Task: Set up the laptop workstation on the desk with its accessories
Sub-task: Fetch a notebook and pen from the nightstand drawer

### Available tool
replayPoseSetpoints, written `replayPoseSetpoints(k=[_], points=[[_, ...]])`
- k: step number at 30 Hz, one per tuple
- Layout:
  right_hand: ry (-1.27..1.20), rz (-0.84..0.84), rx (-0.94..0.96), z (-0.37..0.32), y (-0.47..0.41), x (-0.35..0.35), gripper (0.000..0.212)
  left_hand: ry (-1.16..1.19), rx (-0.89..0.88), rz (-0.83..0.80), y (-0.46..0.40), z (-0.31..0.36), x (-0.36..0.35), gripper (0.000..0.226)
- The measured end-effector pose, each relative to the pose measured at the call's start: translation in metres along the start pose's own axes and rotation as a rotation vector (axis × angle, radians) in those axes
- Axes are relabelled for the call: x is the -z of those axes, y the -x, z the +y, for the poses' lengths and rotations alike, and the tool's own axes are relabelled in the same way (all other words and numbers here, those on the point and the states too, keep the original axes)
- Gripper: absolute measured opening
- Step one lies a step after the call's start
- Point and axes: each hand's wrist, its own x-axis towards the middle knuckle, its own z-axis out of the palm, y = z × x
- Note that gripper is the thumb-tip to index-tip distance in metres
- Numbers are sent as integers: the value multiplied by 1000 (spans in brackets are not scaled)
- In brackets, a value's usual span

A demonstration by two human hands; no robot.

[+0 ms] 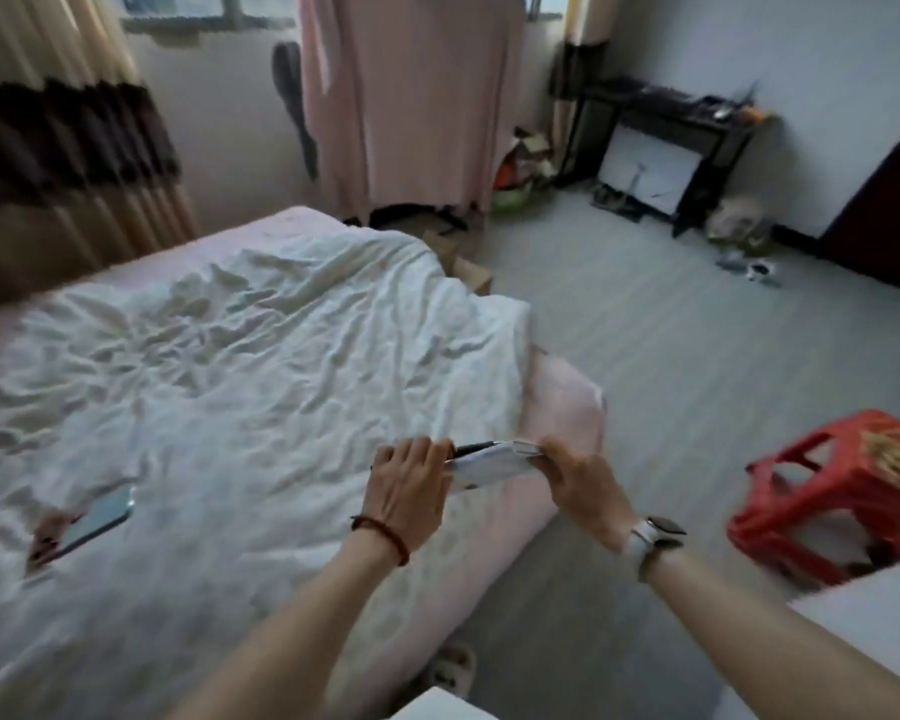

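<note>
A thin, flat white and silver device, seen edge-on and blurred, hangs above the right edge of the bed. My left hand grips its left end with curled fingers. Its right end is held by my right hand, which wears a white watch at the wrist. I cannot tell whether the device is a laptop or a tablet. A dark desk stands against the far wall at the upper right, with small items on its top.
The bed with a rumpled white sheet fills the left; a phone lies on it. A red plastic stool stands at the right. Grey floor runs to the desk. White surfaces edge the bottom right. Clutter lies near the desk.
</note>
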Motion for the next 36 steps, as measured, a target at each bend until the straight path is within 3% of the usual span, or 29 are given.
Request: replayPoseSetpoints(k=[6,11,17,24,31,36], points=[[14,109,-303,129,-38,33,15,84,-104,-176,-136,43,-82,32],[138,246,-404,207,-105,69,13,180,-122,-132,-250,58,-125,6],[209,338,-495,302,-150,125,17,287,-206,-140,-387,130,-181,12],[306,353,-545,456,-208,174,17,329,-249,-87,-542,232,-268,3],[299,369,-529,631,-338,232,13,360,-77,-109,-723,309,-350,12],[285,319,-446,723,-448,254,12,289,50,-123,-829,302,-386,10]])
